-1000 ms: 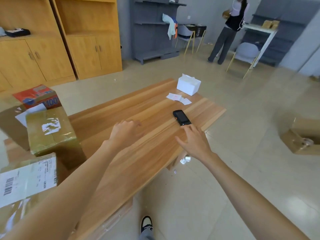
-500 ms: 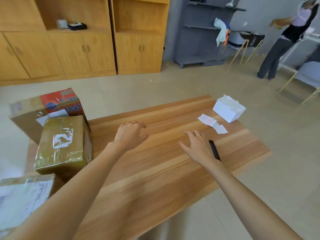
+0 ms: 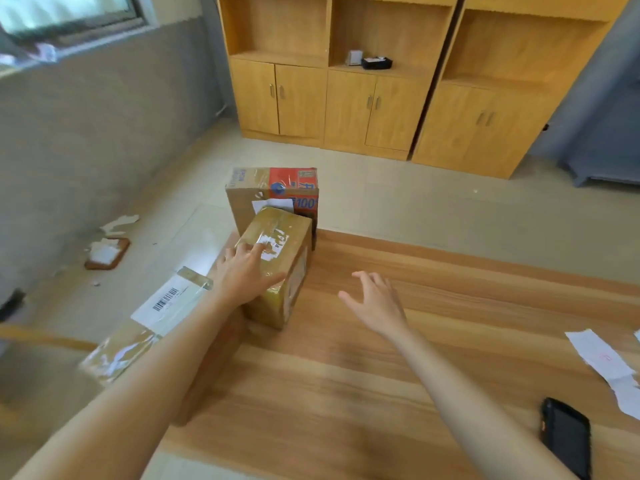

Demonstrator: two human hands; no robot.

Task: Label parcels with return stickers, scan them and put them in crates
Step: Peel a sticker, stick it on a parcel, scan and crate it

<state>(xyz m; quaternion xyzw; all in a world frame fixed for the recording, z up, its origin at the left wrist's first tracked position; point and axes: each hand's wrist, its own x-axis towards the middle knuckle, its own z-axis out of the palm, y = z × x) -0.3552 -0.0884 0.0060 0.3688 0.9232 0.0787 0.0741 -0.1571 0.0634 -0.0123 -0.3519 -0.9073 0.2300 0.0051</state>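
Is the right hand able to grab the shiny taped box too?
Probably yes. The right hand hovers open over bare table just beside the taped box, nothing between them. The left hand already rests on its top.

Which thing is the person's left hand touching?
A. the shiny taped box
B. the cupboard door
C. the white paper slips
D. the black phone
A: the left hand rests on top of the shiny taped box, far from everything else.
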